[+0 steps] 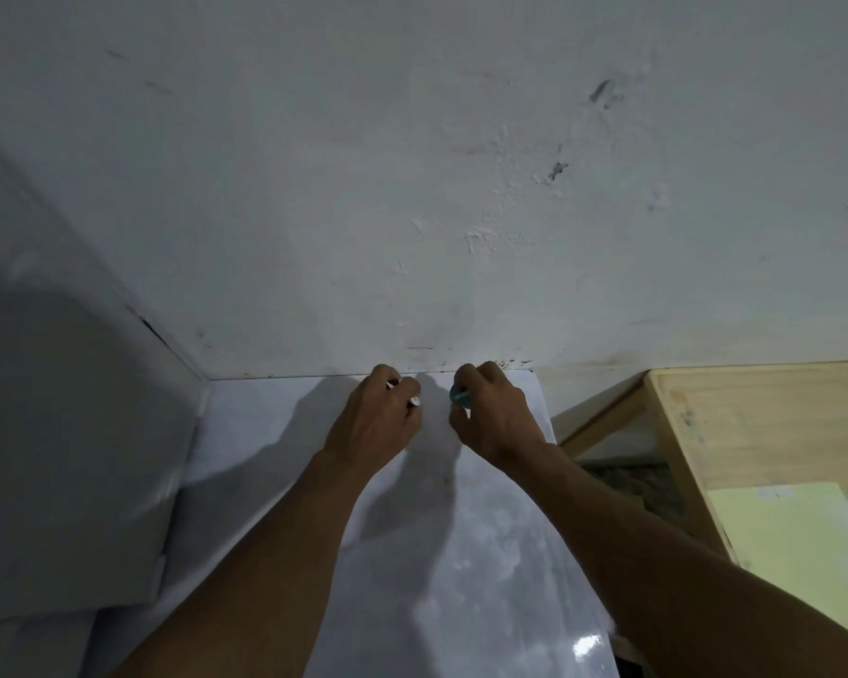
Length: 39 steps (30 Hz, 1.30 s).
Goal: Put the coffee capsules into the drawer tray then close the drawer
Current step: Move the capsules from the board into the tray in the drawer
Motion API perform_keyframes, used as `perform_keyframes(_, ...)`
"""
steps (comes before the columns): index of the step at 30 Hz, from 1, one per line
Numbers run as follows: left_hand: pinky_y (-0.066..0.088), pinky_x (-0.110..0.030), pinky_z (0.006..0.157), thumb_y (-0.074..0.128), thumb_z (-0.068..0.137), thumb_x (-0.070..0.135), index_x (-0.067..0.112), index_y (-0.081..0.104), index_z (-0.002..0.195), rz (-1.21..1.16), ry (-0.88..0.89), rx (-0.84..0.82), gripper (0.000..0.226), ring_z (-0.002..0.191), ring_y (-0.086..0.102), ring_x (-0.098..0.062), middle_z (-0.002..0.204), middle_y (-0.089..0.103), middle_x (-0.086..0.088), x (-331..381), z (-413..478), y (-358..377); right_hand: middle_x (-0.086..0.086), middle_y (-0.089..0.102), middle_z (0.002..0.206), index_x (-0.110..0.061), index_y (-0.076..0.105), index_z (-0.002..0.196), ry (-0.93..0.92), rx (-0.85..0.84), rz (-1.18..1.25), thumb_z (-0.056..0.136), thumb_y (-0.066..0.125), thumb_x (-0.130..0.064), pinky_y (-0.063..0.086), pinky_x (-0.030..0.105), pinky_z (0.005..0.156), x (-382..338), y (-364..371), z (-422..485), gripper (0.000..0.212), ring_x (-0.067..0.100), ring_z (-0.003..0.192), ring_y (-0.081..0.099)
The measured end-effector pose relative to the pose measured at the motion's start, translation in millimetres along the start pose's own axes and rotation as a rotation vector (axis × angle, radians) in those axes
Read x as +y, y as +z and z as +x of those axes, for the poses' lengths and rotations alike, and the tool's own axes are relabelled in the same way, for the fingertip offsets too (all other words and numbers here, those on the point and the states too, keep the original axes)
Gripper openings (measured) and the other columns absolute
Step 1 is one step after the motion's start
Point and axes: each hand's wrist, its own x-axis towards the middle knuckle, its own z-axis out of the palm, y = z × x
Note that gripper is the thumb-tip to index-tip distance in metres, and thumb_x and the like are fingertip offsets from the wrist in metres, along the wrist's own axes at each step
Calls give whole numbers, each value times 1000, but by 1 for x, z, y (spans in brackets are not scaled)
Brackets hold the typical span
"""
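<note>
Both my hands reach to the far edge of a glossy white countertop [461,555], close to the wall. My left hand [380,418] is curled round a small capsule, of which only pale silvery edges [414,401] show between the fingers. My right hand [495,413] is curled round a teal capsule [460,396], which peeks out at the thumb side. The two hands are a short gap apart. No drawer or tray is in view.
A white wall [412,188] rises straight behind the counter. A white appliance or cabinet side [69,433] stands on the left. To the right, lower down, is a light wooden table [764,433] with a pale yellow sheet [794,545] on it.
</note>
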Motion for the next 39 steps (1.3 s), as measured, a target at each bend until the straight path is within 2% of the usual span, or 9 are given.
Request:
perform_keyframes(4,58,-27,58,84,64,10,4,69,83,40,81,37,25,66,64,-24,81,62,-12,30,-17,-29,13,54,116,-10,49,122,2,70,15,84,61,-18,51,41,82,-9,-22,-25,41,37,94,59)
perform_keyframes(8,49,-32,89,68,85,26,9,54,125,5,-31,69,46,104,59,-28,117,55,-13,54,-35,-46,12,58,118,-7,54,121,-63,143,-51,85,61,-24,45,37,86,-14,-42,-53,41,33,102,56)
perform_keyframes(10,46,-32,93,68,84,29,8,48,131,7,-37,76,55,110,55,-28,121,52,-13,64,-46,-54,13,60,116,-6,56,119,-80,179,-57,84,64,-24,44,38,87,-18,-50,-68,40,33,103,54)
perform_keyframes(18,44,-27,85,72,80,25,9,52,123,-14,-75,216,50,101,56,-24,115,51,-10,96,-116,-85,14,55,112,-6,56,115,-154,279,36,80,67,-16,42,31,80,-51,-63,-136,37,32,98,55)
perform_keyframes(22,37,-20,77,74,77,27,12,56,113,-56,-136,321,44,96,56,-22,109,56,-6,99,-168,-98,14,55,114,-5,55,117,-207,289,79,80,68,-14,43,31,83,-76,-57,-176,40,30,101,55)
perform_keyframes(25,33,-18,77,76,74,29,14,61,109,-54,-182,372,40,96,55,-19,105,61,-4,93,-212,-109,12,57,114,-6,56,117,-250,277,95,80,70,-15,44,32,85,-101,-47,-204,40,29,101,55)
perform_keyframes(30,38,-23,81,76,73,30,16,64,106,-33,-287,424,38,96,56,-19,101,64,-2,65,-282,-134,11,57,114,-7,56,116,-364,234,103,80,70,-15,43,29,83,-157,-21,-237,40,27,101,54)
perform_keyframes(34,36,-24,84,75,73,21,12,64,110,-17,-367,463,40,101,57,-23,107,65,-6,36,-330,-163,14,57,114,-5,58,116,-459,207,112,78,71,-11,45,33,85,-213,-1,-253,40,29,100,56)
perform_keyframes(39,29,-17,72,69,72,15,13,66,98,34,-389,432,27,94,57,-24,98,64,-5,-18,-382,-197,14,56,112,-6,60,114,-521,202,144,79,69,-7,43,28,83,-286,31,-266,37,28,99,56)
